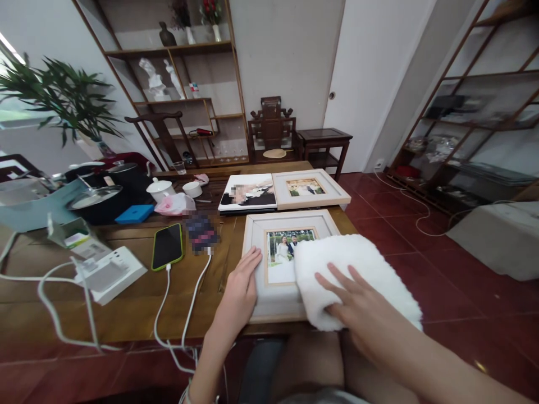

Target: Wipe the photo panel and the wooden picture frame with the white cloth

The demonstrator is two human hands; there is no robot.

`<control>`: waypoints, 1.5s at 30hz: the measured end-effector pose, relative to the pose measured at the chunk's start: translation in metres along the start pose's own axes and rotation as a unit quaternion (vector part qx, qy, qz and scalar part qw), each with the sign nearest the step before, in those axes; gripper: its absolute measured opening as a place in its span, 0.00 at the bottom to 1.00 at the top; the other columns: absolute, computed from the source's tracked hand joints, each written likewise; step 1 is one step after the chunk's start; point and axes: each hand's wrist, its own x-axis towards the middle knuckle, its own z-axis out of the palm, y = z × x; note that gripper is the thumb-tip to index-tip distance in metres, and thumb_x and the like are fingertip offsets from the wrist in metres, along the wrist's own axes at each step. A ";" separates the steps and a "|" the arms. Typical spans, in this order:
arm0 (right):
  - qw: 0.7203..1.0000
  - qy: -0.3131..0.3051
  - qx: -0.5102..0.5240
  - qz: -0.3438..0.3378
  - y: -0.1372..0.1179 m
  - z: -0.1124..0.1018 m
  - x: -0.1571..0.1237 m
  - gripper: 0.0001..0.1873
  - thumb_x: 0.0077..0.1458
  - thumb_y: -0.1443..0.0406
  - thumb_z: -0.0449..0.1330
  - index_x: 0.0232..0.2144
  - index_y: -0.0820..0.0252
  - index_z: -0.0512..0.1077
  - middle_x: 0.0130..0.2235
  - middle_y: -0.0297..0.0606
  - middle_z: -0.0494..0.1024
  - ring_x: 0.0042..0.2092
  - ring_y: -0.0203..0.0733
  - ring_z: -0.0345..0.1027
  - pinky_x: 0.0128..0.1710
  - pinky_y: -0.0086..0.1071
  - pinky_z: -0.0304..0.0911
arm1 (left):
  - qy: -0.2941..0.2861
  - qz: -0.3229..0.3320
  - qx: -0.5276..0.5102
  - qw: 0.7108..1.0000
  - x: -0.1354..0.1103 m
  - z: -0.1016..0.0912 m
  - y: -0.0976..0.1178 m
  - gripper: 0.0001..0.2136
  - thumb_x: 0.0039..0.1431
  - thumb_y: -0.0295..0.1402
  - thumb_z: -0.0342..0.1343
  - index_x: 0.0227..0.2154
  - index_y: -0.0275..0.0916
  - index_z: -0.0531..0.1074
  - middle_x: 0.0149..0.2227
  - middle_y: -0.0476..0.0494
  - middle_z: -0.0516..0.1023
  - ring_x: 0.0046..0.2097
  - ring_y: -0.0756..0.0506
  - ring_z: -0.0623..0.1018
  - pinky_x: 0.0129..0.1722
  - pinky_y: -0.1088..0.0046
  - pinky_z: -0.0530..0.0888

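A light wooden picture frame (pixel 273 311) lies flat at the table's front edge, with a small photo of two people in its middle. My left hand (pixel 240 286) grips the frame's left side, fingers together over the rim. Under my right hand (pixel 351 297) is a thick, fluffy white cloth (pixel 362 255), which covers the frame's right part and hangs past the table's edge. The fingers of that hand are spread over the cloth and press into it, holding it against the frame.
Behind lie a second framed photo (pixel 330 196) and a photo album (pixel 229 188). To the left, a green-cased phone (pixel 167 247) and a power strip (pixel 118 275) trail white cables. Farther back stand pots (pixel 101 205), a white lidded cup (pixel 160 189) and a blue box (pixel 135 214).
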 end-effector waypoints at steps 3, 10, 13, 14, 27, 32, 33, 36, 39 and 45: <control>0.998 0.002 0.018 -0.054 -0.023 0.002 0.025 0.15 0.47 0.72 0.57 0.37 0.61 0.77 0.61 0.49 0.59 0.61 0.70 0.45 0.54 0.66 0.46 | 0.011 -0.036 -0.052 0.998 -0.002 -0.004 0.006 0.19 0.63 0.30 0.39 0.54 0.38 0.65 0.58 0.41 0.67 0.60 0.44 0.64 0.62 0.58 0.58; 0.990 0.044 -0.002 -0.134 -0.060 -0.003 0.063 0.13 0.57 0.67 0.53 0.39 0.63 0.76 0.60 0.52 0.60 0.60 0.69 0.48 0.53 0.65 0.50 | 0.042 -0.074 -0.094 0.992 -0.004 -0.008 0.012 0.21 0.65 0.38 0.37 0.59 0.40 0.57 0.62 0.41 0.59 0.63 0.43 0.59 0.62 0.58 0.54; 0.993 0.051 -0.018 -0.105 -0.061 -0.002 0.070 0.13 0.56 0.68 0.53 0.38 0.62 0.77 0.60 0.53 0.59 0.60 0.70 0.48 0.52 0.66 0.51 | 0.016 -0.051 -0.066 0.996 -0.005 -0.009 0.010 0.22 0.66 0.39 0.37 0.61 0.41 0.51 0.64 0.42 0.54 0.64 0.44 0.54 0.63 0.59 0.51; 0.994 0.047 -0.023 -0.096 -0.058 -0.002 0.074 0.13 0.55 0.69 0.54 0.38 0.62 0.77 0.61 0.52 0.58 0.60 0.70 0.47 0.52 0.66 0.51 | 0.004 -0.044 -0.050 0.998 -0.005 -0.008 0.009 0.22 0.66 0.38 0.37 0.61 0.42 0.51 0.65 0.42 0.53 0.65 0.45 0.53 0.63 0.59 0.51; 0.974 0.213 -0.081 -0.008 0.036 -0.038 0.139 0.27 0.48 0.81 0.49 0.48 0.60 0.70 0.65 0.43 0.49 0.65 0.60 0.36 0.57 0.59 0.45 | -0.059 0.022 0.083 0.995 -0.007 -0.002 -0.001 0.20 0.65 0.33 0.40 0.58 0.39 0.57 0.64 0.39 0.55 0.65 0.43 0.52 0.62 0.56 0.55; 0.983 0.111 -0.098 -0.104 0.024 -0.015 0.142 0.23 0.53 0.79 0.49 0.49 0.59 0.70 0.63 0.41 0.54 0.64 0.56 0.43 0.57 0.55 0.48 | -0.069 0.043 0.092 0.992 -0.006 -0.002 0.000 0.20 0.64 0.32 0.40 0.59 0.39 0.58 0.62 0.38 0.58 0.65 0.42 0.52 0.61 0.55 0.57; 0.985 0.098 -0.100 -0.101 0.026 -0.013 0.141 0.24 0.53 0.79 0.49 0.49 0.59 0.70 0.63 0.41 0.55 0.63 0.56 0.44 0.57 0.55 0.49 | -0.073 0.043 0.093 0.992 -0.006 -0.002 0.000 0.20 0.64 0.32 0.40 0.59 0.40 0.58 0.62 0.38 0.58 0.65 0.42 0.52 0.61 0.55 0.57; 0.988 0.081 -0.104 -0.086 0.045 -0.012 0.130 0.27 0.49 0.82 0.49 0.46 0.56 0.71 0.61 0.39 0.61 0.62 0.53 0.48 0.56 0.53 0.52 | -0.083 0.032 0.096 0.991 -0.006 -0.002 -0.001 0.20 0.64 0.32 0.40 0.59 0.40 0.58 0.62 0.38 0.58 0.65 0.42 0.51 0.61 0.53 0.57; 0.991 0.074 -0.100 -0.045 0.076 -0.018 0.111 0.29 0.45 0.84 0.47 0.42 0.56 0.73 0.57 0.40 0.67 0.58 0.51 0.58 0.51 0.47 0.60 | -0.081 0.023 0.095 0.992 -0.006 -0.002 -0.001 0.20 0.64 0.32 0.40 0.59 0.40 0.57 0.62 0.38 0.58 0.66 0.42 0.51 0.61 0.52 0.56; 0.965 0.186 -0.149 0.109 0.123 -0.028 0.076 0.26 0.45 0.83 0.45 0.42 0.65 0.72 0.55 0.52 0.67 0.58 0.55 0.57 0.50 0.48 0.60 | -0.062 0.025 0.084 0.994 -0.007 0.000 -0.003 0.20 0.64 0.32 0.41 0.58 0.39 0.59 0.62 0.39 0.60 0.65 0.42 0.52 0.61 0.53 0.57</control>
